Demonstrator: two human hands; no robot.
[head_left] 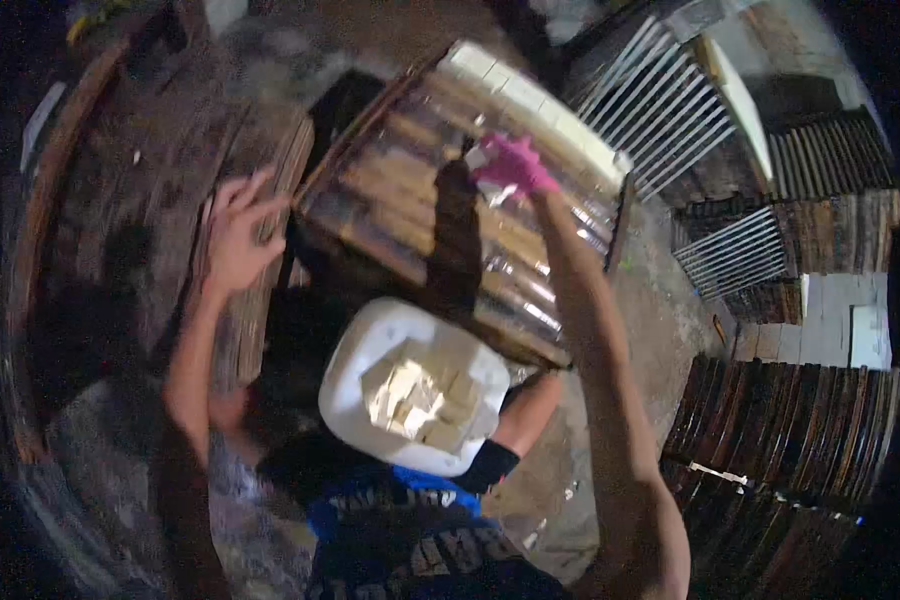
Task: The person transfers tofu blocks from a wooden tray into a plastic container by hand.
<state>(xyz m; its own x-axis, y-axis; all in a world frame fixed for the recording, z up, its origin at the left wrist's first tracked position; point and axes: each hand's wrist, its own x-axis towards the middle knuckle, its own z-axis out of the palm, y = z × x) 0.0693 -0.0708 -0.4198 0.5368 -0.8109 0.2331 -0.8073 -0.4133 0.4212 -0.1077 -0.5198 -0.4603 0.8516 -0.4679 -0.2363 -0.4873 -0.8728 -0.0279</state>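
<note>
My right hand [518, 168] wears a pink glove and is above the middle of a wet wooden slatted rack [400, 170]. Its fingers are closed on a pale block [480, 157], blurred and partly hidden. A row of similar cream-white blocks [530, 100] lines the rack's far edge. Bare, with fingers apart, my left hand [238, 235] is at the edge of a wooden bench [160, 190], left of the rack, and holds nothing. In my lap sits a white plastic tub [345, 370], cut open and holding several cream-coloured blocks [420, 405].
Metal-barred racks [660, 110] lean at the upper right, with another barred rack [735, 255] below them. Dark slatted wooden racks [780, 425] are stacked at the lower right. Concrete floor [650, 300] shows between these and the tilted rack.
</note>
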